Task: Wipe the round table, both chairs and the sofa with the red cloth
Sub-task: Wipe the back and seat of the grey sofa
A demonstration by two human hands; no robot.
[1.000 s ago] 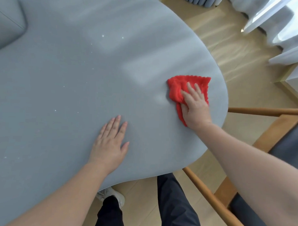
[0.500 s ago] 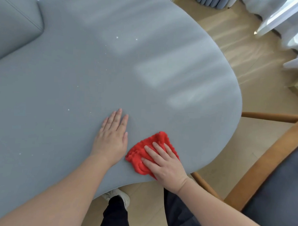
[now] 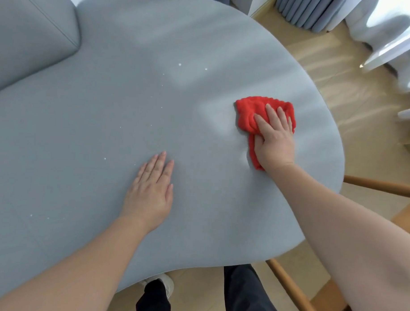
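Observation:
The round grey table [image 3: 108, 110] fills most of the view, with small white specks scattered over its top. A crumpled red cloth [image 3: 248, 112] lies on the table's right part. My right hand [image 3: 273, 136] presses flat on the cloth with straight fingers, the thumb lying along the cloth's left side. My left hand [image 3: 151, 190] rests flat on the bare tabletop, fingers straight and together, nearer the front edge. A wooden chair [image 3: 294, 293] with a dark seat stands at the lower right, partly hidden by my right arm. A grey sofa cushion [image 3: 29, 33] shows at the upper left.
Pale wooden floor [image 3: 363, 109] lies to the right of the table. Grey and white curtains [image 3: 389, 33] hang at the upper right. My dark trouser legs and a white shoe [image 3: 167, 284] are under the table's front edge.
My right hand swept the red cloth from the table's right side down to the front edge beside my left hand, then back out to the right. My left hand stayed flat in place.

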